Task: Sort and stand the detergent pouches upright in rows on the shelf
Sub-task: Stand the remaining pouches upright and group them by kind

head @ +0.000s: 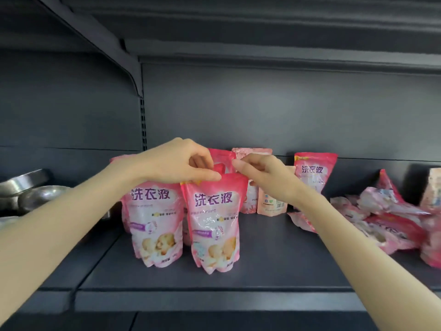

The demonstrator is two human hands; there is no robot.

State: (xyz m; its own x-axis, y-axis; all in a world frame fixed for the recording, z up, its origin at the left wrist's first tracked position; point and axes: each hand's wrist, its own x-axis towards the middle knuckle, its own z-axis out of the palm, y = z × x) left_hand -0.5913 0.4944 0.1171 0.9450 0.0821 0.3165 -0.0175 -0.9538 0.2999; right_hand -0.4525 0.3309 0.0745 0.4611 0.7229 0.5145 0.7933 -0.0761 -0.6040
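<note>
Two pink detergent pouches stand upright side by side near the front of the dark shelf (274, 266): the left front pouch (155, 223) and the right front pouch (214, 223). My left hand (176, 161) pinches the top edge of the right front pouch. My right hand (265, 175) pinches the same top edge from the right. Behind them more pouches stand upright, among them a back pouch (312, 173) facing forward and a pale pouch (272, 204) showing its back. A heap of lying pouches (391, 218) covers the shelf's right side.
Metal bowls (35, 197) sit on the neighbouring shelf section at the left. A shelf bracket (133, 75) and slotted upright (143, 123) divide the sections. Another shelf hangs overhead. Bare shelf surface lies in front of and to the right of the front pouches.
</note>
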